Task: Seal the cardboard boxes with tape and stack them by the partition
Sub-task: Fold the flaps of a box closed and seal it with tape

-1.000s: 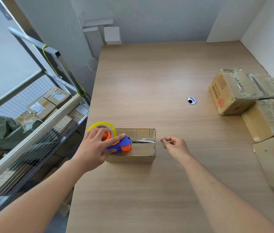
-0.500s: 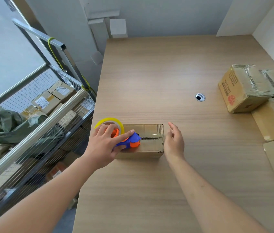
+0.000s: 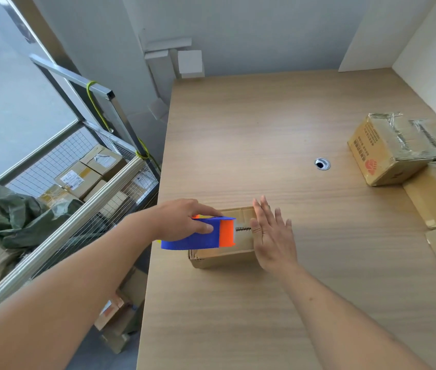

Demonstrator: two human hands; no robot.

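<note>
A small cardboard box point(image 3: 224, 257) lies near the left edge of the wooden table point(image 3: 265, 129). My left hand point(image 3: 184, 218) grips a blue and orange tape dispenser point(image 3: 200, 235) held over the box's top, its toothed blade pointing right. My right hand point(image 3: 273, 233) lies flat with straight fingers against the right end of the box, where the tape comes down. The tape roll is mostly hidden behind my left hand.
Several taped cardboard boxes point(image 3: 387, 153) are grouped at the table's right side by the white partition point(image 3: 430, 57). A cable hole point(image 3: 321, 164) sits mid-table. A wire cart point(image 3: 83, 188) with parcels and a green bag stands left of the table.
My right hand opened and moved left onto the box's right end. My left hand tilted and lifted the dispenser over the box top. The camera shifted slightly.
</note>
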